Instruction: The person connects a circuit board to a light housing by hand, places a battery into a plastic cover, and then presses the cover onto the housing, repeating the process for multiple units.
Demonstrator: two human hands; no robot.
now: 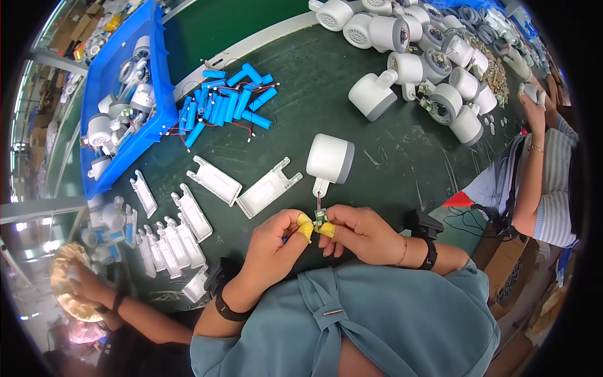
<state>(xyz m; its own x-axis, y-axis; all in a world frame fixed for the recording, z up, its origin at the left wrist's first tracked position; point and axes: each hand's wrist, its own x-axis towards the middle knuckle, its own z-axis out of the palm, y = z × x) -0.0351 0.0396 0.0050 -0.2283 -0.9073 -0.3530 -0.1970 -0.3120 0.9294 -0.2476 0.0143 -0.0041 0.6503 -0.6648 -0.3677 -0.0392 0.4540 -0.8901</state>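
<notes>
A small green circuit board (321, 215) stands between my fingertips, joined by thin wires to the white stem of a fan head (328, 157). That head, white with a grey rim, lies on its side just beyond my hands. My right hand (364, 235) pinches the board, with a yellow cover on a fingertip. My left hand (274, 245) is closed in a pinch right beside the board, with yellow covers on its fingertips. A sliver of blue shows by its fingers; what it grips is mostly hidden.
White plastic handle shells (267, 188) lie at the left on the dark green table (289, 119). Several blue cylindrical batteries (232, 103) with red wires are heaped behind. A blue bin (164, 94) holds fan heads. More fan heads (392, 34) crowd the back right. Co-workers' arms (532, 169) flank me.
</notes>
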